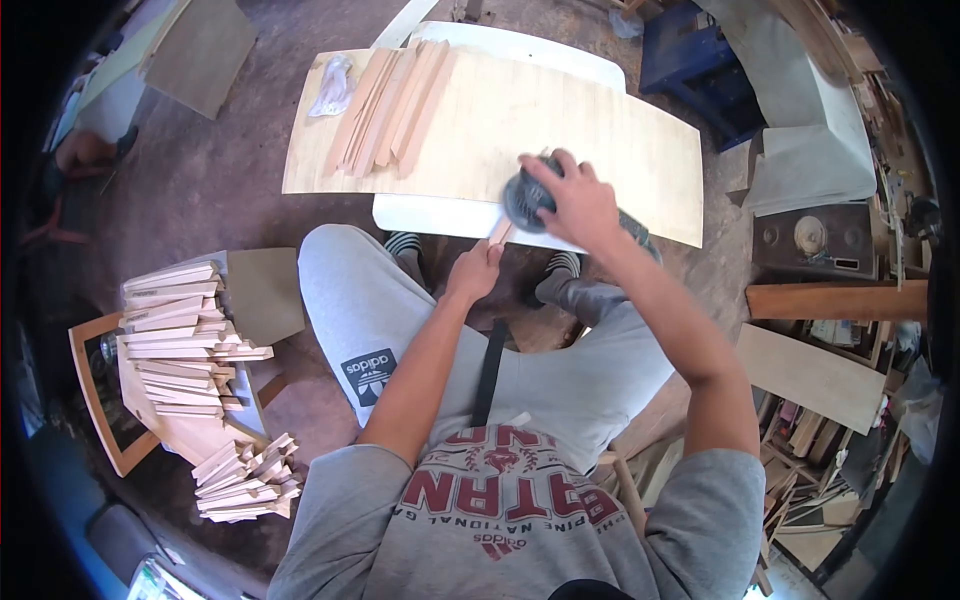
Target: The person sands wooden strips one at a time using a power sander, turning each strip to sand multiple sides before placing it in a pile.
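- Right hand (583,203): wrapped from above over a round-headed power sander (523,203), fingers spread wide across the housing, at the near edge of the plywood board (560,140).
- Left hand (474,270): pinched narrow on the near end of a slim wood strip (500,231), just short of the board's near edge.
- Strip angled up toward the sander head, far end close under it; can't tell from this view whether touching.
- Under the board: white panel (440,215), sticking out past near and far edges.
- On the board, left part: row of loose strips (385,110), lying side by side, slightly fanned. Crumpled clear plastic (332,88) just left of those, near the far left corner.
- Left of and nearer than the board: big stack of cut strips (180,340), smaller pile (248,480) nearer still, wooden frame (95,430) partly behind the big stack.
- Right of the board, far side: blue stand (690,70).
- Right and nearer: dark box with round fittings (815,240), orange-brown beam (840,301) just below in view.
- Far left, well apart from the board: bare leg of another person (85,150).
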The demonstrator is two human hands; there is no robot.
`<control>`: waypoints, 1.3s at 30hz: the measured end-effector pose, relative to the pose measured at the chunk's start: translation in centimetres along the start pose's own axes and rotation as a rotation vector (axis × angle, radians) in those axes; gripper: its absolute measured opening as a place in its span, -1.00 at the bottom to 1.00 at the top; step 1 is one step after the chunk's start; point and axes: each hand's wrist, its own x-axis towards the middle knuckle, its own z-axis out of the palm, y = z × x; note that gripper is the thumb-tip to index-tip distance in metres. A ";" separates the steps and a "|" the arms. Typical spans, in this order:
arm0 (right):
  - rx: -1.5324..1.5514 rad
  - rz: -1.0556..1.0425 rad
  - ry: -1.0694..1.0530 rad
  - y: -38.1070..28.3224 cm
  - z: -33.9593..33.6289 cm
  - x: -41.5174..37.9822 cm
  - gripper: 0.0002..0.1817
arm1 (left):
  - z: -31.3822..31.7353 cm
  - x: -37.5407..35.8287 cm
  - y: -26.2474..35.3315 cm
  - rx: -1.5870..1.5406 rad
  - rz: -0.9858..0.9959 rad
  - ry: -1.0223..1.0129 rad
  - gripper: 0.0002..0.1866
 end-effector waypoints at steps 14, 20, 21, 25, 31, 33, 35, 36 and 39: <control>0.004 0.692 0.055 14.5 2.4 0.8 -0.07 | -5.6 2.9 4.2 0.095 -0.036 -0.024 -0.47; -0.002 0.690 0.131 14.5 2.7 -2.7 -0.05 | -9.3 11.4 2.9 0.877 0.613 0.428 -0.69; 0.000 0.695 0.131 14.6 2.6 -2.8 -0.05 | -10.0 12.3 2.7 1.025 0.643 0.378 -0.69; -0.011 0.729 0.140 14.8 2.5 -3.3 -0.05 | -12.8 12.0 4.5 1.108 0.735 0.201 -0.76; 0.015 0.742 0.127 14.7 2.6 -3.2 -0.04 | -11.4 4.3 6.8 0.564 0.448 0.144 -0.68; 0.030 0.704 0.123 14.0 2.6 -3.0 -0.03 | -8.7 3.0 5.3 0.355 0.335 0.280 -0.64; 0.043 0.638 0.105 13.2 2.5 -3.1 -0.02 | -6.0 2.3 3.4 0.221 0.201 0.284 -0.59; 0.054 0.612 0.103 12.5 2.3 -3.0 -0.02 | -4.7 2.2 2.4 0.194 0.125 0.221 -0.56; 0.082 0.528 0.102 9.5 1.5 -2.6 -0.04 | -1.8 0.6 0.5 -0.152 -0.081 0.099 -0.49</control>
